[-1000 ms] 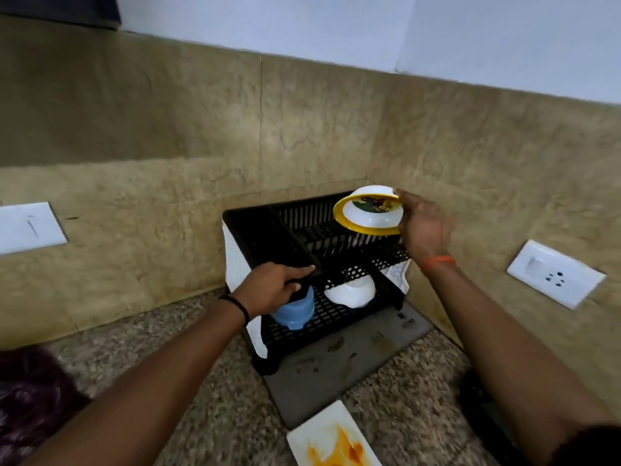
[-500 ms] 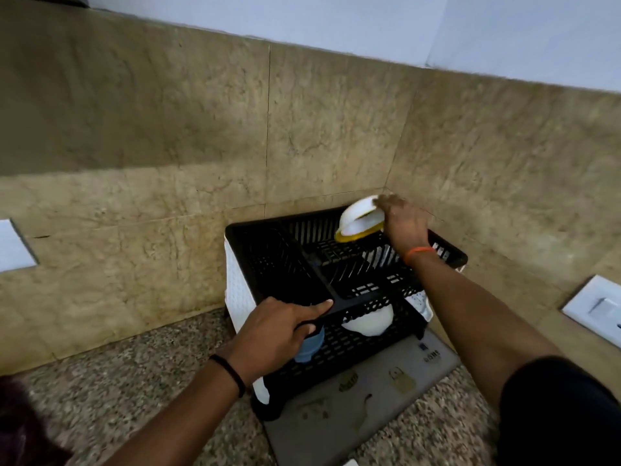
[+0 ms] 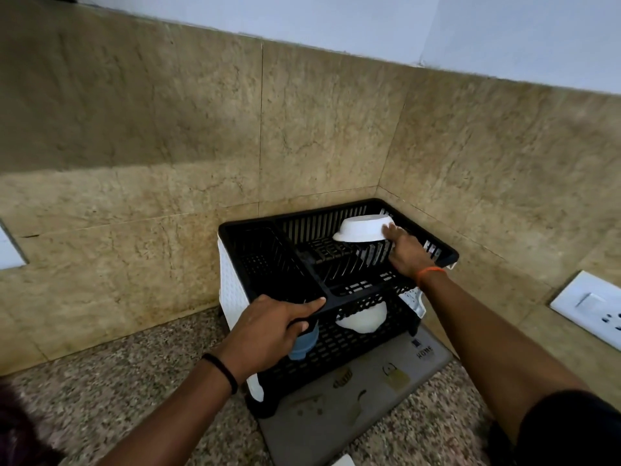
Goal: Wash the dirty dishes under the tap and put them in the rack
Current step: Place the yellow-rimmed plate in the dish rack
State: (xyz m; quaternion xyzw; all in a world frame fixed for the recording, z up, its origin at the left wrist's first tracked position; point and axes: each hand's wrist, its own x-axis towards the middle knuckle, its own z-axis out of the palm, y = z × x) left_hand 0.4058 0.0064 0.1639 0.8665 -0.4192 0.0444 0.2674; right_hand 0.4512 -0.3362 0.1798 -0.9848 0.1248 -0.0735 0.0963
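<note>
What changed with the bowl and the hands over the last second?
The right hand carried the bowl from above the rack down onto its upper tier, turning it upside down, and still touches it. The left hand kept gripping the rack's front edge.

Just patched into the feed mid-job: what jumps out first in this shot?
The black two-tier dish rack in the corner of the tan-tiled wall stands out most. The right hand is setting a white bowl upside down on its upper tier at the back. The left hand grips the rack's front rail, with a blue cup and another white dish on the lower shelf.
</note>
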